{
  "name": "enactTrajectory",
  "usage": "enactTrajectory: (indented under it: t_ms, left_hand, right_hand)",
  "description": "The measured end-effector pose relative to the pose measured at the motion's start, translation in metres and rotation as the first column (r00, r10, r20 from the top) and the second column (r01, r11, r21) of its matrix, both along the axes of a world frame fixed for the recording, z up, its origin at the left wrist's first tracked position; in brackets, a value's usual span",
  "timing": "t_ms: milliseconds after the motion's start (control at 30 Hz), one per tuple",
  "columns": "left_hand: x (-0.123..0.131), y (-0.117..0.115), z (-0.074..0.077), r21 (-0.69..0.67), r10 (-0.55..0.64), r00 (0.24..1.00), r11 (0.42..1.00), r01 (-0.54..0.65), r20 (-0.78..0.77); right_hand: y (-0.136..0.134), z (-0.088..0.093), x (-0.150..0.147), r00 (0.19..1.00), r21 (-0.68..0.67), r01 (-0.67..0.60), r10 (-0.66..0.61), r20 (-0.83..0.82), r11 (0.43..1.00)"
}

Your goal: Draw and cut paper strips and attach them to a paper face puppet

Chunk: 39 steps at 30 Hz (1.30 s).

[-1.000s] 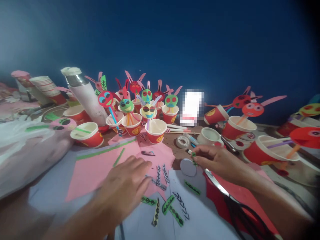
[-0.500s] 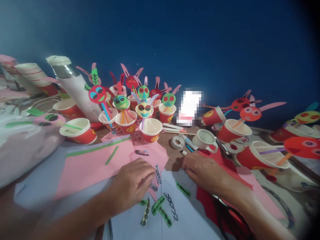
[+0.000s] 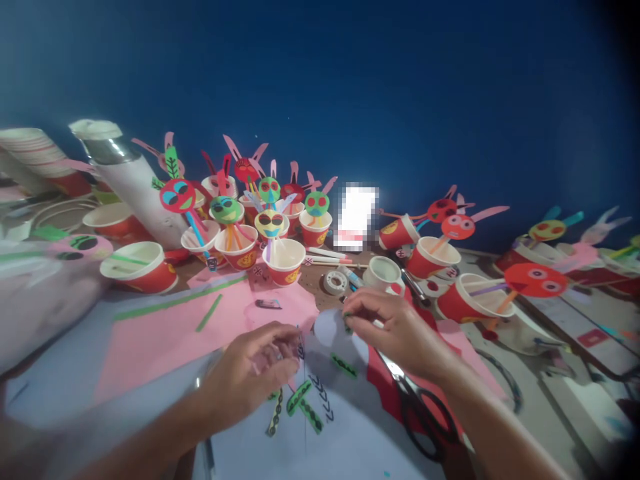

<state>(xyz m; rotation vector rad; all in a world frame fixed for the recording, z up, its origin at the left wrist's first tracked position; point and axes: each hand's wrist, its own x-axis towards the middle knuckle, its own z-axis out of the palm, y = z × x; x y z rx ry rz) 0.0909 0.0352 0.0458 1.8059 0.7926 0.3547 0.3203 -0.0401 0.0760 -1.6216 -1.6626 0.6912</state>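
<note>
My right hand (image 3: 390, 320) is closed in a pinch on a small dark green scrap of paper (image 3: 348, 324), above the upper edge of a white paper sheet (image 3: 270, 453). A short white piece shows beneath its fingers, too unclear to name. My left hand (image 3: 255, 370) hovers at the sheet's left part with its thumb and loosely bent fingers apart. Between and below the hands lie green paper strips with black marks (image 3: 313, 417), a paler patterned strip (image 3: 274, 417) and another green strip (image 3: 344, 365). Black zigzag marks (image 3: 323, 400) run beside them.
Black-handled scissors (image 3: 425, 417) lie by my right forearm. Pink paper (image 3: 165, 340) covers the left side. Red paper cups (image 3: 284, 263) with paper-faced figures stand behind, near a tape roll (image 3: 335, 283), a white mug (image 3: 383, 275) and a tilted flask (image 3: 135, 180).
The view has swung right. My right hand has drawn back toward me and now shows a green scrap at its fingertips. My left hand's fingers have spread apart. The scissors are more exposed.
</note>
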Motion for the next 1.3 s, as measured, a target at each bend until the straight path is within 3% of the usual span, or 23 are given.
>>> enactTrajectory:
  t_ms: [100, 167, 333, 433, 667, 833, 933, 1100, 1233, 1300]
  left_hand:
    - [0.001, -0.002, 0.001, -0.253, 0.014, 0.999, 0.968, -0.005, 0.033]
    - [0.001, -0.002, -0.001, -0.332, 0.022, 0.998, 0.943, -0.003, 0.055]
    - [0.002, 0.001, -0.007, -0.289, 0.063, 0.998, 0.955, -0.066, -0.02]
    - [0.004, 0.003, -0.006, -0.332, 0.099, 0.994, 0.937, -0.107, -0.04]
    - [0.003, 0.004, -0.014, -0.399, 0.133, 0.991, 0.908, -0.127, -0.011]
    - [0.004, 0.001, -0.013, -0.4, 0.185, 0.981, 0.905, -0.147, 0.059]
    - [0.005, 0.0, -0.009, -0.369, 0.202, 0.978, 0.915, -0.166, 0.06]
    - [0.005, -0.004, -0.011, -0.262, 0.193, 0.979, 0.95, -0.169, 0.069]
    - [-0.004, 0.006, -0.004, -0.039, 0.147, 0.984, 0.989, -0.144, 0.101]
    - [-0.015, 0.018, 0.001, 0.136, 0.161, 0.982, 0.975, -0.173, 0.097]
  right_hand:
    - [0.003, -0.015, -0.023, 0.993, -0.027, -0.041, 0.038, -0.114, 0.999]
    - [0.004, -0.024, -0.036, 0.983, -0.062, -0.048, 0.036, -0.182, 0.997]
    - [0.003, -0.04, -0.052, 0.94, -0.172, -0.034, -0.027, -0.339, 0.984]
    - [0.004, -0.044, -0.052, 0.913, -0.216, -0.033, -0.059, -0.403, 0.976]
    - [0.008, -0.042, -0.047, 0.809, -0.305, -0.028, -0.157, -0.566, 0.952]
    - [0.01, -0.041, -0.048, 0.803, -0.326, 0.007, -0.2, -0.561, 0.945]
    - [0.009, -0.039, -0.05, 0.844, -0.291, 0.041, -0.189, -0.502, 0.956]
    - [0.005, -0.033, -0.054, 0.947, -0.211, -0.025, -0.044, -0.319, 0.977]
    - [0.007, -0.032, -0.04, 0.978, -0.241, 0.022, -0.072, -0.197, 0.97]
    - [0.01, -0.035, -0.027, 0.985, -0.25, 0.085, -0.12, -0.127, 0.964]
